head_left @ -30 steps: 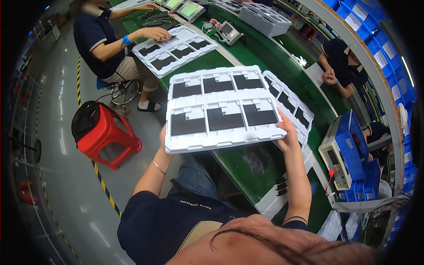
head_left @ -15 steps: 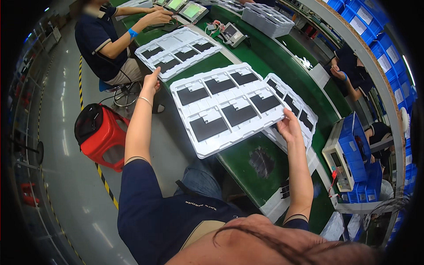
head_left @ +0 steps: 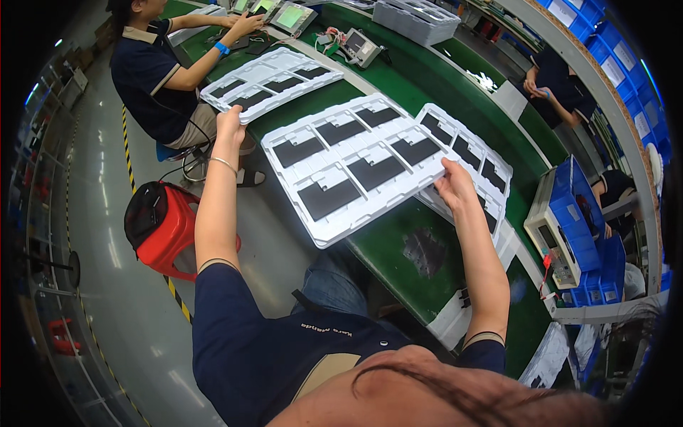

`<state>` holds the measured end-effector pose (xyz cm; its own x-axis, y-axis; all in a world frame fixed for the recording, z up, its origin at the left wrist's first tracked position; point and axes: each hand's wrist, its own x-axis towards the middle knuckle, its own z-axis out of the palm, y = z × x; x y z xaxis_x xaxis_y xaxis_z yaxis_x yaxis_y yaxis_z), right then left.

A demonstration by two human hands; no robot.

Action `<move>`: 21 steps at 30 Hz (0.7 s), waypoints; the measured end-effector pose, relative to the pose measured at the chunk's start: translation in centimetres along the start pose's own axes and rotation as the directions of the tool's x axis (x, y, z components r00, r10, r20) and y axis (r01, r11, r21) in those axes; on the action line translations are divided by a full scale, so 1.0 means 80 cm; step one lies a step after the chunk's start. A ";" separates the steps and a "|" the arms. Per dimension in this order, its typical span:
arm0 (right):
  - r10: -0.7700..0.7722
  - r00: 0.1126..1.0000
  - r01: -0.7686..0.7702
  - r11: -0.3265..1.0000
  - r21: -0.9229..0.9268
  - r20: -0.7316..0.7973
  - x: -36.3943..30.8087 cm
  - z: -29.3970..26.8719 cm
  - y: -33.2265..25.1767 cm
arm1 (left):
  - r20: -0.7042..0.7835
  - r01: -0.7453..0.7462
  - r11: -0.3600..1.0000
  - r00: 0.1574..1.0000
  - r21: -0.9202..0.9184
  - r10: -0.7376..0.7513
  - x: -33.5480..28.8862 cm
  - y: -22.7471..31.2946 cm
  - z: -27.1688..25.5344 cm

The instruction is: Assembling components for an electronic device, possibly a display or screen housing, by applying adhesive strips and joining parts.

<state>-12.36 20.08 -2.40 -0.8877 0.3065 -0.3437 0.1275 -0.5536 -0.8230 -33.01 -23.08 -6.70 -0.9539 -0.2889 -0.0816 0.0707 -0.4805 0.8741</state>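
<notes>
The left grip (head_left: 230,127) has moved from the near tray (head_left: 341,155) to clasp the far tray (head_left: 267,73). The right grip (head_left: 457,186) pinches the near tray, just leftward; hold it level.

- A red stool (head_left: 167,245) stands to the left of and nearer than the left-hand grip (head_left: 229,124); a black bag (head_left: 147,212) sits on it;
- yellow-and-black floor tape (head_left: 128,153) runs left of that grip;
- a seated co-worker (head_left: 149,78), wearing a blue wristband (head_left: 223,48), is beyond it; lit green screens (head_left: 292,17) are farther beyond;
- a grey meter (head_left: 359,46) and tangled wires (head_left: 329,39) lie beyond both grips; a tray stack (head_left: 416,21) is behind them;
- a pale instrument (head_left: 551,242) stands right of the right-hand grip (head_left: 455,186), against a blue bin (head_left: 575,206);
- a second co-worker (head_left: 562,85) is far beyond, to its right.
</notes>
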 end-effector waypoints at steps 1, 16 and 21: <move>0.001 1.000 -0.001 1.000 0.006 -0.005 0.004 0.003 0.004 | 0.032 -0.029 0.999 0.999 -0.022 0.030 -0.007 -0.001 0.002; -0.090 0.983 0.076 0.993 -0.095 -0.159 0.108 0.120 0.080 | 0.131 -0.162 0.984 0.976 -0.077 0.171 -0.103 0.018 0.000; 0.008 0.998 -0.002 0.996 0.085 -0.064 0.141 0.146 0.095 | 0.222 -0.101 0.992 0.968 -0.080 0.117 -0.159 0.004 -0.007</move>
<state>-26.58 10.31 -7.23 -0.8563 0.3515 -0.3784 0.0912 -0.6182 -0.7807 -20.73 -20.02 -5.65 -0.9798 -0.1524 0.1294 0.1904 -0.5135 0.8367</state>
